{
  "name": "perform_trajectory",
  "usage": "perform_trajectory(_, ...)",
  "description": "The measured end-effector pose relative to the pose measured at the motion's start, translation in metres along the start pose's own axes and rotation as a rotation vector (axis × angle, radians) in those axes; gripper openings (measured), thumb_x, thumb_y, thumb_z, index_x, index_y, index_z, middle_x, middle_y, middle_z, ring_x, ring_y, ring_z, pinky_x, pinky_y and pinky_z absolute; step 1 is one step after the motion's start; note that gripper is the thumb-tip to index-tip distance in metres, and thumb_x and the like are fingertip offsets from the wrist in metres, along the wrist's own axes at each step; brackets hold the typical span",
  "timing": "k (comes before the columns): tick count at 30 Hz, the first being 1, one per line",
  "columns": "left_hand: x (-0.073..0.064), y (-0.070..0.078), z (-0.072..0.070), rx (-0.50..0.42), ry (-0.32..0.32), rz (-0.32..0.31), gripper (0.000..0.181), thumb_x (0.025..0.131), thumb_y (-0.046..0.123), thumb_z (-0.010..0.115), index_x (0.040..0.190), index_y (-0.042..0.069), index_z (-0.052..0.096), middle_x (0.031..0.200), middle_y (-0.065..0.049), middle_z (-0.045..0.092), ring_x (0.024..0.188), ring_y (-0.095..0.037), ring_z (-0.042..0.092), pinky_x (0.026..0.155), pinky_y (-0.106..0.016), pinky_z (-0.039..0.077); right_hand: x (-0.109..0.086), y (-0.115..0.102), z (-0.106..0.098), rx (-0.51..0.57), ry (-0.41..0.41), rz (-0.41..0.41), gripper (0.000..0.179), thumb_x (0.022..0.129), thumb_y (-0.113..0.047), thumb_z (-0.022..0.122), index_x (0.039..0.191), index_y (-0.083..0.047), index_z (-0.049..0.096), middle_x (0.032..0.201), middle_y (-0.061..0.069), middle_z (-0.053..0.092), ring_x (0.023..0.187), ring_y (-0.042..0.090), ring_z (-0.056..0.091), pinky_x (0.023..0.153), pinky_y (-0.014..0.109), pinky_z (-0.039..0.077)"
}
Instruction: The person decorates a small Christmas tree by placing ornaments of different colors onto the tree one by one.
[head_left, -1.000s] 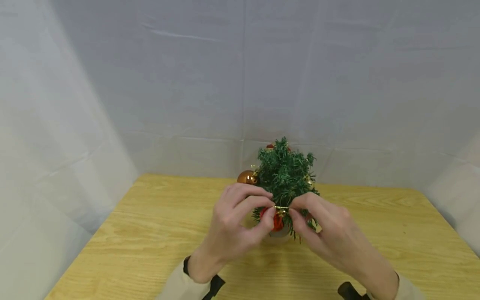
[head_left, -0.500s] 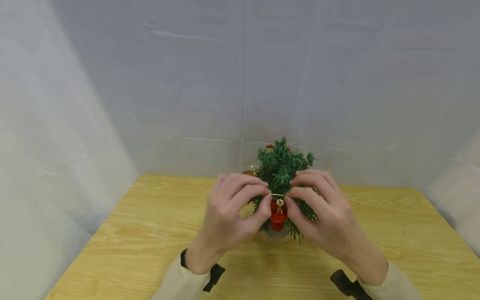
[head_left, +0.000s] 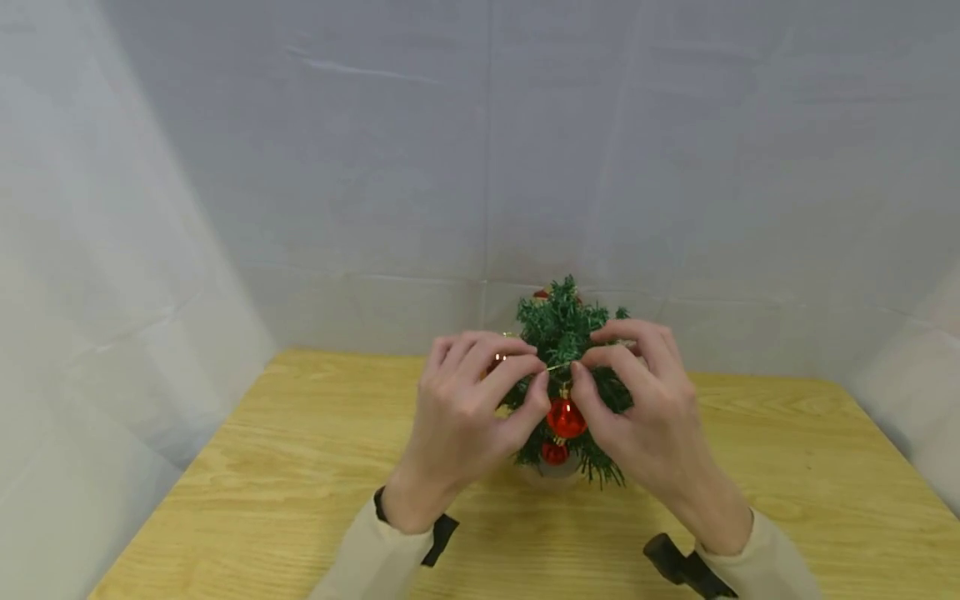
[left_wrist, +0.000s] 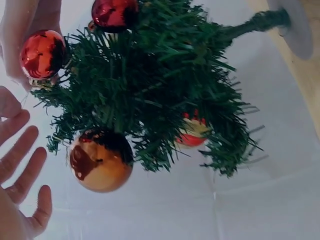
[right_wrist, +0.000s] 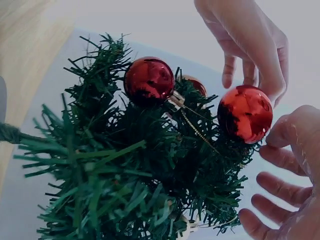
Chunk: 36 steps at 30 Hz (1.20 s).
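Note:
A small green Christmas tree (head_left: 562,333) stands between my hands on the table. My left hand (head_left: 472,408) and right hand (head_left: 648,408) pinch a thin gold string (head_left: 557,367) between thumb and forefinger, one on each side. From it hangs a shiny red bauble (head_left: 566,417) with a gold cap, in front of the upper branches. Just below is a second red bauble (head_left: 555,452), darker in the right wrist view, with its own gold cord. The left wrist view shows a larger copper-coloured bauble (left_wrist: 101,162) on the branches.
The tree's pale round base (head_left: 557,471) rests on a light wooden table (head_left: 337,467). A red-and-yellow ornament (left_wrist: 192,132) sits among the branches in the left wrist view. White cloth (head_left: 375,167) hangs behind and at both sides.
Both hands have moved up and farther over the tree, carrying the bauble by its string. The lower red bauble now shows beneath it. The string is slightly slanted.

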<state>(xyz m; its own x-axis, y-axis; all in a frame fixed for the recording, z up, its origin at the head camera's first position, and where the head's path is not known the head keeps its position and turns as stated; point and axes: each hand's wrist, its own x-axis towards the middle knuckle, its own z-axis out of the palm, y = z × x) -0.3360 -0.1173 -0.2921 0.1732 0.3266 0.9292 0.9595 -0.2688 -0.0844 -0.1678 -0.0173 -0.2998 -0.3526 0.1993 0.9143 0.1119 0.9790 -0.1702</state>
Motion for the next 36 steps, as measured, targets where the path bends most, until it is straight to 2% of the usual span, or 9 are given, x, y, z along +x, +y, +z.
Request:
perform_trajectory(3, 0.003, 0.001, 0.001, 0.000, -0.018, -0.042, 0.010, 0.091, 0.018, 0.070, 0.088, 0.013, 0.078, 0.098, -0.003, 0.075, 0.093, -0.022, 0.067, 0.078, -0.039, 0.047, 0.002, 0.000, 0.000, -0.006, 0.007, 0.031, 0.004, 0.087, -0.008, 0.072, 0.086, -0.004, 0.070, 0.112, 0.019, 0.065, 0.103, 0.036, 0.057, 0.073, 0.044, 0.051)
perform_trajectory(6, 0.004, 0.003, 0.003, 0.025, -0.043, -0.075, 0.009, 0.091, 0.018, 0.071, 0.088, 0.013, 0.078, 0.100, -0.004, 0.074, 0.095, -0.023, 0.067, 0.079, -0.039, 0.048, 0.004, -0.001, 0.000, -0.014, 0.018, 0.058, 0.006, 0.082, -0.001, 0.076, 0.085, -0.004, 0.071, 0.111, 0.018, 0.066, 0.101, 0.037, 0.058, 0.071, 0.045, 0.050)
perform_trajectory(11, 0.004, 0.006, 0.006, 0.078, -0.081, -0.114, 0.008, 0.090, 0.019, 0.073, 0.086, 0.014, 0.078, 0.106, -0.007, 0.071, 0.092, -0.025, 0.065, 0.077, -0.039, 0.047, 0.003, -0.004, -0.002, -0.053, -0.028, 0.121, 0.006, 0.084, -0.003, 0.076, 0.082, -0.004, 0.071, 0.111, 0.018, 0.065, 0.100, 0.037, 0.056, 0.071, 0.042, 0.045)
perform_trajectory(16, 0.004, 0.008, 0.006, 0.081, -0.113, -0.153, 0.007, 0.090, 0.020, 0.073, 0.087, 0.015, 0.077, 0.111, -0.007, 0.069, 0.093, -0.026, 0.063, 0.077, -0.039, 0.046, 0.003, -0.006, -0.003, -0.080, -0.088, 0.160, 0.008, 0.084, -0.004, 0.076, 0.080, -0.005, 0.071, 0.113, 0.017, 0.064, 0.103, 0.037, 0.055, 0.072, 0.042, 0.044)
perform_trajectory(23, 0.002, 0.010, 0.006, 0.032, -0.150, -0.182, 0.008, 0.090, 0.020, 0.073, 0.087, 0.015, 0.079, 0.117, -0.008, 0.067, 0.098, -0.027, 0.061, 0.079, -0.039, 0.045, -0.001, -0.009, -0.003, -0.115, -0.144, 0.090, 0.008, 0.081, -0.003, 0.080, 0.079, -0.006, 0.073, 0.115, 0.020, 0.063, 0.107, 0.040, 0.052, 0.080, 0.047, 0.047)
perform_trajectory(30, -0.001, 0.010, 0.005, 0.006, -0.152, -0.188, 0.007, 0.090, 0.020, 0.075, 0.088, 0.015, 0.079, 0.119, -0.008, 0.066, 0.102, -0.027, 0.062, 0.079, -0.039, 0.045, -0.005, -0.012, -0.003, -0.114, -0.140, 0.052, 0.008, 0.080, -0.004, 0.082, 0.081, -0.005, 0.074, 0.117, 0.020, 0.062, 0.110, 0.042, 0.053, 0.093, 0.057, 0.049)
perform_trajectory(36, 0.000, 0.009, 0.006, -0.005, -0.154, -0.192, 0.007, 0.091, 0.020, 0.074, 0.090, 0.015, 0.079, 0.120, -0.008, 0.065, 0.103, -0.027, 0.062, 0.082, -0.040, 0.046, -0.006, -0.012, -0.002, -0.104, -0.130, 0.054, 0.009, 0.080, -0.004, 0.083, 0.082, -0.005, 0.074, 0.118, 0.020, 0.063, 0.112, 0.042, 0.054, 0.094, 0.057, 0.049)
